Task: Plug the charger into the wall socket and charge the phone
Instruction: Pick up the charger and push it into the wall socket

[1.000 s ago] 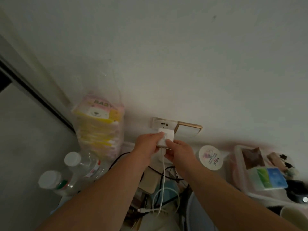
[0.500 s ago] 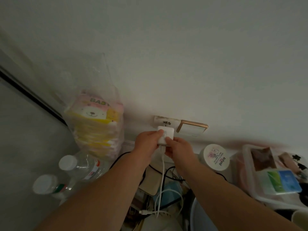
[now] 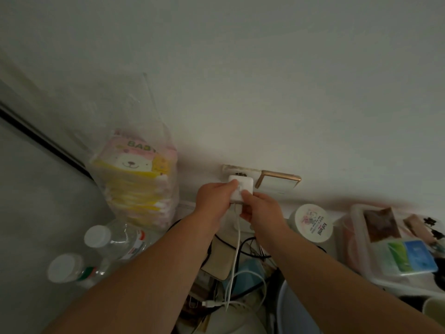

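White and square, the charger (image 3: 240,189) is right up against the wall socket (image 3: 237,170), a little higher and closer than a second ago, so it looks like it is being pushed in. I cannot see if it is all the way in. The left hand (image 3: 215,201) holds its left side and the right hand (image 3: 261,213) pinches its bottom corner. The white cable (image 3: 237,249) hangs down from it, and its loose plug (image 3: 209,303) dangles low with no phone in sight. So the phone part comes next, I think. A gold-edged switch (image 3: 277,183) sits just beside the socket, and a bag of baby wipes (image 3: 137,179) leans on the wall further left.
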